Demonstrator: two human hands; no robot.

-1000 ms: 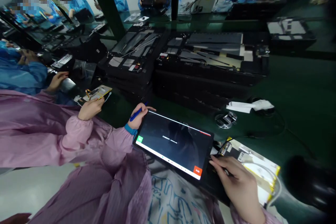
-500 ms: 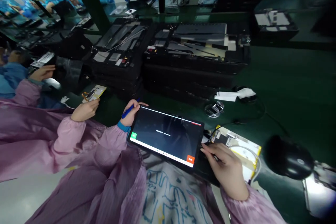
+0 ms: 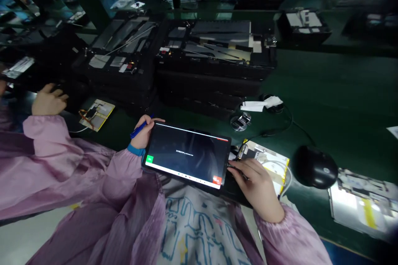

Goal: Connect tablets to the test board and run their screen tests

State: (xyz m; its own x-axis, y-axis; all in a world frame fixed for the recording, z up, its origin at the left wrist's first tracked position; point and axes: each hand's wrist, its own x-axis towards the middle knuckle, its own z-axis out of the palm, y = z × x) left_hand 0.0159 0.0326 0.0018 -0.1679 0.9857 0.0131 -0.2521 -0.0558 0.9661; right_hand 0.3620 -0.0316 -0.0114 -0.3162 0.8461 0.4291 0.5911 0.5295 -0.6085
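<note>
My left hand (image 3: 142,136) is closed round the left edge of a black tablet (image 3: 186,157), its thumb along the top corner. A blue pen (image 3: 138,129) is tucked in the same hand. The tablet's lit screen is dark, with a green box at lower left, a red box at lower right and a small line of text. At the right edge, my right hand (image 3: 259,188) pinches what looks like a small dark cable plug (image 3: 230,165) against the tablet's side. My fingers hide most of it. Just behind this hand lies a yellow-edged board (image 3: 270,157) with a white cable.
Stacks of black tablet housings (image 3: 199,74) stand behind the tablet. On the right are a black mouse (image 3: 315,167) and an opened metal-backed panel (image 3: 360,203). A clear round piece (image 3: 241,121) lies nearby. At left, a co-worker's hand (image 3: 49,99) is near another board (image 3: 98,114).
The whole view has shifted, so the scene sits further left. Both my hands keep their hold on the tablet and plug. The co-worker's hand has moved off the board at left.
</note>
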